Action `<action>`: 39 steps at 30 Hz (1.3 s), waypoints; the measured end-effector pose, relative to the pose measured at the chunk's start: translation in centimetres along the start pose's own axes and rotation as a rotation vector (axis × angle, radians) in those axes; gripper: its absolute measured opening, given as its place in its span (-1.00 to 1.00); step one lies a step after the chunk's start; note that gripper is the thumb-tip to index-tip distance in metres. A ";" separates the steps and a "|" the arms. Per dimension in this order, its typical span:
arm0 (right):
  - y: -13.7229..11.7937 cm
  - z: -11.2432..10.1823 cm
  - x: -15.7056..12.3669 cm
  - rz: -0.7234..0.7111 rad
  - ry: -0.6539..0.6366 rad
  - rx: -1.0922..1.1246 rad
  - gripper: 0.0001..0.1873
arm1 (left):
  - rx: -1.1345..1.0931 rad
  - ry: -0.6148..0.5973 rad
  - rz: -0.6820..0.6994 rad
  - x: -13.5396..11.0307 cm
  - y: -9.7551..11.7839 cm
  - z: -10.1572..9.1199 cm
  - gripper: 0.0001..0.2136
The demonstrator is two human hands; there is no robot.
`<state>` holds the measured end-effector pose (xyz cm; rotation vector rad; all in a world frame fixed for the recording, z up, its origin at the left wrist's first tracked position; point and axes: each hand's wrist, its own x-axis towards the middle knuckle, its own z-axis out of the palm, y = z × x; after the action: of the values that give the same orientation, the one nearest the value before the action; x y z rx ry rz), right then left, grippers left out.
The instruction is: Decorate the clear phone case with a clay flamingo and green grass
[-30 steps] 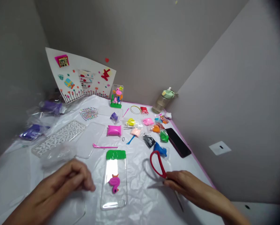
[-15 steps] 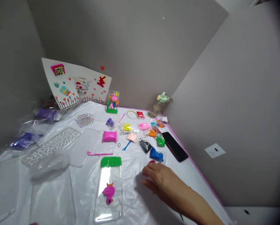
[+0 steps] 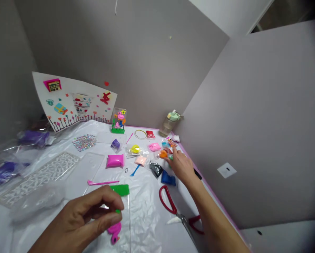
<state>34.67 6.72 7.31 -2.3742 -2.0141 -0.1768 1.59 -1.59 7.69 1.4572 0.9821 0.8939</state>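
Observation:
My left hand [image 3: 89, 218] is low at the front, fingers pinched on a tiny bit of green clay [image 3: 117, 211]. It hovers over a clear phone case [image 3: 125, 211] with a green clay strip [image 3: 120, 189] at its top and a pink flamingo [image 3: 114, 232] on it. My right hand [image 3: 182, 165] reaches far right over the small bags of coloured clay, its fingers at an orange bag [image 3: 162, 154] and covering a green one. A blue bag [image 3: 168, 178] and a black bag [image 3: 155, 168] lie just left of that hand. Red-handled scissors [image 3: 173, 207] lie on the table under my right forearm.
A white plastic sheet [image 3: 146, 196] covers the table. A pink clay pack [image 3: 114, 160], pink tool [image 3: 102, 182], gem stickers [image 3: 85, 142], patterned case [image 3: 38, 175], decorated sample case [image 3: 118, 121], paper artwork [image 3: 73, 102] and bottle [image 3: 169, 123] stand about. Grey walls close in behind and on the right.
My right hand let go of the scissors and moved forward to the clay bags. My left hand left view, then came back pinching green clay. The camera tilted up.

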 end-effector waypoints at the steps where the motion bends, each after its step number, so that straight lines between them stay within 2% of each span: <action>1: 0.2 0.5 0.4 0.033 -0.005 0.002 -0.42 | -0.016 0.018 -0.025 0.0 -0.8 0.0 -0.82; 4: 0.7 1.4 0.8 0.058 -0.035 0.056 -0.41 | -0.021 0.061 -0.066 -0.1 -2.6 -0.6 -0.77; 6: 0.7 1.3 0.3 0.021 -0.030 0.131 -0.43 | -0.023 0.104 -0.069 0.1 -3.2 -1.1 -0.73; 8: 0.0 0.8 -1.0 -0.056 -0.015 0.232 -0.42 | -0.030 0.153 -0.076 0.3 -3.2 -1.4 -0.70; 11: -2.4 0.1 -4.4 -0.212 -0.017 0.380 -0.33 | -0.033 0.207 -0.096 0.3 -2.6 -1.1 -0.75; 13: -4.5 0.0 -7.1 -0.326 -0.031 0.471 -0.27 | -0.026 0.190 -0.071 0.0 -2.2 -0.5 -0.79; 15: -6.4 0.2 -9.6 -0.491 -0.008 0.694 -0.30 | -0.018 0.138 -0.021 -0.3 -1.9 0.1 -0.83; 18: -8.3 0.6 -11.6 -0.576 -0.041 0.848 -0.31 | 0.017 0.060 0.055 -0.6 -1.9 0.8 -0.85; 25: -8.6 1.2 -11.9 -0.657 -0.018 0.921 -0.29 | 0.279 -0.008 0.291 -0.4 -3.7 1.4 -0.82; 28: -8.6 1.2 -12.1 -0.694 0.010 0.930 -0.31 | 0.327 -0.011 0.319 -0.4 -4.2 1.3 -0.84; 34: -9.1 1.0 -12.4 -0.780 0.070 0.850 -0.41 | 0.374 -0.005 0.266 -0.5 -4.4 1.1 -0.95; 39: -9.2 1.1 -12.3 -0.810 0.105 0.820 -0.43 | 0.408 -0.013 0.395 -0.4 -4.3 1.2 -0.87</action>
<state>23.68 -3.74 4.47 -1.0088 -2.2488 0.4233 2.14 -2.17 3.26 2.0501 0.9166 0.9994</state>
